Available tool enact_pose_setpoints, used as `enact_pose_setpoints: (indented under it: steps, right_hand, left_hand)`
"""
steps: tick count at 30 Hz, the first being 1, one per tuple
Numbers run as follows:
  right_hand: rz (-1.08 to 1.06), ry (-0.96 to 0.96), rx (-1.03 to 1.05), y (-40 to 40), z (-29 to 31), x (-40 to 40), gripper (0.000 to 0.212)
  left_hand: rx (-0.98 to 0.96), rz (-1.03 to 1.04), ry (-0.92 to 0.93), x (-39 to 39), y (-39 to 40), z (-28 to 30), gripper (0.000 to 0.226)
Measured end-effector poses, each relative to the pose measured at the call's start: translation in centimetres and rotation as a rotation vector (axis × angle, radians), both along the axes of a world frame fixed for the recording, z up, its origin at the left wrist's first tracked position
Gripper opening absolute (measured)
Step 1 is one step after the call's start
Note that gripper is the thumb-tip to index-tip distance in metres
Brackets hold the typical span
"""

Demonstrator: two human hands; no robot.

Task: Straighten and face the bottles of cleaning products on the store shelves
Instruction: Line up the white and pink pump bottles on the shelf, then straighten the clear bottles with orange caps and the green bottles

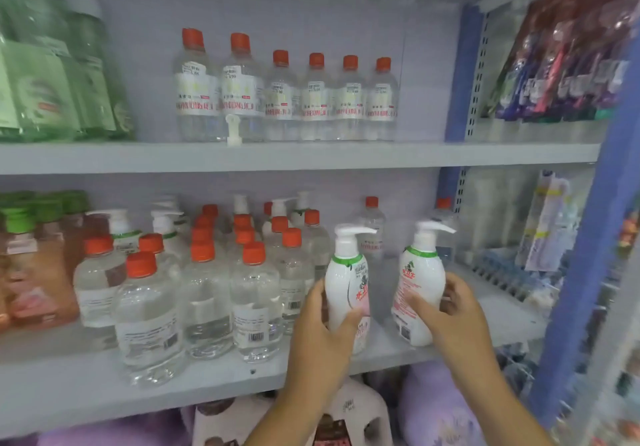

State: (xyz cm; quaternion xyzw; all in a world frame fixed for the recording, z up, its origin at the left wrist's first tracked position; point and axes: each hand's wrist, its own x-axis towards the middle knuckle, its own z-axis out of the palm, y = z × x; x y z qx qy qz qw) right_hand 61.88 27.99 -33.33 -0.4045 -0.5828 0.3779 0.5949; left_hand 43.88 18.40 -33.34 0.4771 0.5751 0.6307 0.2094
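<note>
Two white pump bottles with green collars stand at the right of the middle shelf (173, 383). My left hand (323, 321) grips the left pump bottle (348, 283), thumb across its front. My right hand (450, 310) holds the right pump bottle (420, 279), which tilts slightly left. Both pump nozzles point right. To their left stand several clear bottles with orange caps (204, 293), some showing barcodes. A row of clear orange-capped bottles (287, 96) lines the upper shelf (311, 156), labels facing out.
Green bottles (52, 75) fill the upper left. Brownish bottles with green caps (34, 265) sit at the middle left. A loose white pump head (232, 129) stands on the upper shelf. A blue upright (581, 255) borders packaged goods on the right. Purple and white jugs (353, 418) sit below.
</note>
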Motion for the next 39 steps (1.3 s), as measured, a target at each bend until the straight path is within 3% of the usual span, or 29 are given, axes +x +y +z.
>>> enact_pose_setpoints:
  steps: [5, 9, 15, 18, 21, 23, 26, 27, 29, 31, 33, 36, 39]
  right_hand:
    - [0.074, -0.104, 0.024, 4.6, 0.4, 0.2, 0.043]
    - [0.104, -0.155, 0.055, 7.8, 0.4, -1.0, 0.043]
    - [0.112, -0.172, 0.042, 11.8, 0.2, -2.4, 0.051]
    - [0.122, -0.167, 0.038, 12.5, -0.3, -2.5, 0.051]
    - [0.159, -0.164, -0.038, 12.4, 0.3, -2.4, 0.047]
    - [0.087, -0.178, -0.075, 11.3, 0.8, -2.1, 0.051]
    - [-0.166, -0.148, 0.156, 6.5, 1.1, -2.7, 0.044]
    - [-0.159, -0.14, 0.257, 3.9, 1.2, -3.6, 0.038]
    - [0.068, -0.169, 0.334, -1.1, 1.1, -6.6, 0.029]
    - [0.312, -0.237, 0.274, -4.7, 0.7, -10.1, 0.037]
    - [0.42, -0.303, 0.161, -7.0, 0.4, -13.3, 0.055]
    - [0.337, -0.39, 0.115, -9.6, 0.0, -17.1, 0.091]
    - [0.12, -0.452, 0.11, -11.1, -0.2, -19.5, 0.109]
  left_hand:
    - [-0.048, 0.195, 0.112, 1.2, 4.6, 0.0, 0.044]
    - [-0.065, 0.24, 0.095, 1.0, 8.0, 0.1, 0.065]
    - [-0.128, 0.251, 0.047, 0.0, 11.8, 0.8, 0.055]
    - [-0.188, 0.255, 0.082, 0.6, 11.9, 1.3, 0.061]
    - [-0.226, 0.261, 0.088, 2.2, 8.9, 0.6, 0.069]
    - [-0.149, 0.189, 0.033, 3.3, 4.5, -0.1, 0.057]
    - [0.075, 0.191, -0.061, 2.6, -3.6, -0.3, 0.043]
    - [0.148, 0.263, -0.099, 1.5, -6.1, -0.1, 0.034]
    - [0.258, 0.452, -0.127, -1.6, -9.9, 0.6, 0.015]
    - [0.318, 0.631, -0.063, -5.3, -12.4, 1.8, 0.01]
    - [0.314, 0.765, 0.026, -9.2, -13.8, 2.5, 0.016]
    - [0.126, 0.79, 0.102, -14.3, -14.0, 1.9, 0.042]
    - [-0.006, 0.567, 0.113, -16.7, -13.1, 0.9, 0.063]
